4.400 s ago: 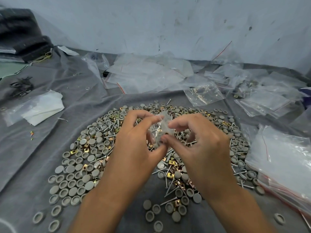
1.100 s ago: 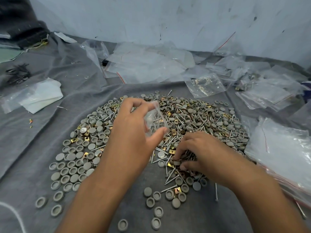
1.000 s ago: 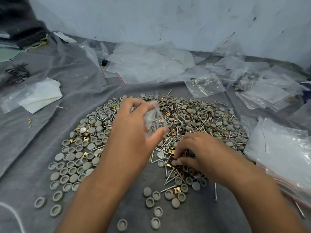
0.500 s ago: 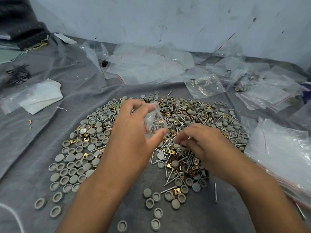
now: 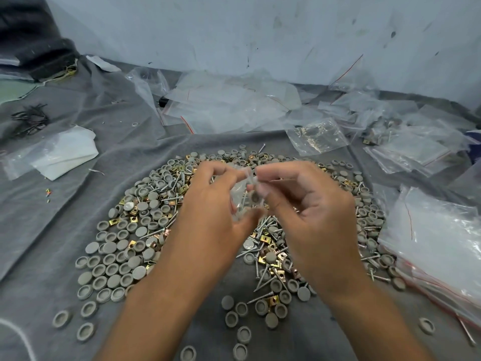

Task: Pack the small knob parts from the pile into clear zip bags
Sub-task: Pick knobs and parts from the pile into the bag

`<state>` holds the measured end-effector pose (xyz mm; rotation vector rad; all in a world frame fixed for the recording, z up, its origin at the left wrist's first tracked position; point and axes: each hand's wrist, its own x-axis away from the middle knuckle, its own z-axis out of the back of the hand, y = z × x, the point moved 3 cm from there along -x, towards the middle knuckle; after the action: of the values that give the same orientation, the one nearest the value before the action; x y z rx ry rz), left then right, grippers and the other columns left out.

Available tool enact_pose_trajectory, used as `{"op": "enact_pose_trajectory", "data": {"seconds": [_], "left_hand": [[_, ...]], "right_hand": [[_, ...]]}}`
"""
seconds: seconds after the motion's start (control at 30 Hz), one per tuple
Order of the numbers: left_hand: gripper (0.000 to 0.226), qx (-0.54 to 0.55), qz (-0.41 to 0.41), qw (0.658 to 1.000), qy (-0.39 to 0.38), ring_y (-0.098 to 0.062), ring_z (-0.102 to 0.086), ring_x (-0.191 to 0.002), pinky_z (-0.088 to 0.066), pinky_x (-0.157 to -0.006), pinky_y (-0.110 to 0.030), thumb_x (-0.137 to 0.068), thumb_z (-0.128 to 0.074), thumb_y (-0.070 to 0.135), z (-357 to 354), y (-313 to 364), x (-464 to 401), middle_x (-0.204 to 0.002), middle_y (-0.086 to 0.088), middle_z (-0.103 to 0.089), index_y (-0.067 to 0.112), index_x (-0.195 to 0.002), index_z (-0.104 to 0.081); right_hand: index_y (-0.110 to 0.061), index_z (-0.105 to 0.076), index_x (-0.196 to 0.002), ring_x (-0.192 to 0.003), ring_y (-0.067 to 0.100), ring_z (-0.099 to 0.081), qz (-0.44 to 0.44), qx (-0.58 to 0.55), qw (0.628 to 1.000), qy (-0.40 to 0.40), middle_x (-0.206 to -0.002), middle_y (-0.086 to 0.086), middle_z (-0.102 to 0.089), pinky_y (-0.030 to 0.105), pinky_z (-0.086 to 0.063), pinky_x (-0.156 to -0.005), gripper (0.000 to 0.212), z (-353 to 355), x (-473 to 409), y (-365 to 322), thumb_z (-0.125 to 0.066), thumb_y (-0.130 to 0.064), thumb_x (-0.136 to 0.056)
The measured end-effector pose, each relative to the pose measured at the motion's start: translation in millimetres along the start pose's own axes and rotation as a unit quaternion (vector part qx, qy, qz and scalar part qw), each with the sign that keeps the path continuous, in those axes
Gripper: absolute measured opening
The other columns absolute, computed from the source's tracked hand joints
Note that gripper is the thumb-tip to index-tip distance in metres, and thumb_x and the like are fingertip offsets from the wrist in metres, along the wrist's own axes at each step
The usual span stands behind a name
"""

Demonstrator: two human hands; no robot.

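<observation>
Head cam, centre of frame: my left hand (image 5: 216, 204) and right hand (image 5: 307, 204) are up together over the pile (image 5: 145, 225), w/ a small clear zip bag (image 5: 243, 196) between them. Left thumb and fingers pinch the bag from its left side. Right fingertips (image 5: 260, 190) are curled at the bag's top edge, pinching there I think, but motion blur hides the exact grip. Inside the bag I see a grey knob part (image 5: 253, 197) and a screw, approx. at the middle.

The pile fills the middle of the frame on the grey cloth (image 5: 65, 230): grey round caps, silver screws, brass-coloured square clips, all mixed. Some caps lie loose at the bottom, apart from the rest.

Upper centre and upper right: many empty clear bags (image 5: 229, 105) w/ red lines, lying in disorder. Right edge: a stack of bags (image 5: 437, 243), touching the pile's edge. Left: a folded white sheet in plastic (image 5: 62, 152).
</observation>
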<state>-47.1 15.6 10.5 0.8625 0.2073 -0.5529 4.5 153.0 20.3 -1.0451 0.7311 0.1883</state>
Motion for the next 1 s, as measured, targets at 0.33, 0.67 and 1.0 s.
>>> {"op": "enact_pose_trajectory", "data": {"seconds": [0.33, 0.67, 1.0], "left_hand": [[0.054, -0.004, -0.004, 1.000, 0.001, 0.005, -0.052, -0.081, -0.038, -0.081, -0.004, -0.076, -0.067, 0.042, 3.0, 0.9, -0.8, -0.114, 0.016, -0.045, 0.031, -0.128, -0.062], [0.062, 0.010, 0.045, 0.992, 0.116, -0.005, -0.053, -0.087, -0.035, -0.082, 0.006, -0.079, -0.078, 0.037, 23.1, 6.3, -0.4, -0.113, 0.015, -0.043, 0.026, -0.137, -0.058], [0.059, -0.052, 0.032, 0.994, 0.096, -0.006, -0.052, -0.090, -0.035, -0.087, -0.001, -0.080, -0.080, 0.036, 28.1, -6.4, -3.0, -0.118, 0.010, -0.046, 0.025, -0.135, -0.060]], "right_hand": [[-0.012, -0.076, -0.100, -0.086, 0.004, -0.066, 0.107, 0.112, 0.988, 0.016, -0.097, -0.011, -0.071, 0.015, -0.046, -0.074, 0.009, 0.3, 1.5, -5.7, -0.077, -0.012, -0.091], [-0.045, -0.065, -0.096, -0.085, -0.010, -0.063, -0.156, 0.169, 0.963, -0.142, -0.088, -0.025, -0.067, 0.007, -0.050, -0.065, 0.015, 20.3, -0.5, 28.2, -0.072, -0.033, -0.090], [-0.042, -0.066, -0.113, -0.109, 0.005, -0.044, -0.119, 0.346, 0.870, -0.329, -0.111, -0.022, -0.057, 0.029, -0.035, -0.083, 0.021, -19.3, 20.2, 41.9, -0.062, -0.051, -0.095]]}}
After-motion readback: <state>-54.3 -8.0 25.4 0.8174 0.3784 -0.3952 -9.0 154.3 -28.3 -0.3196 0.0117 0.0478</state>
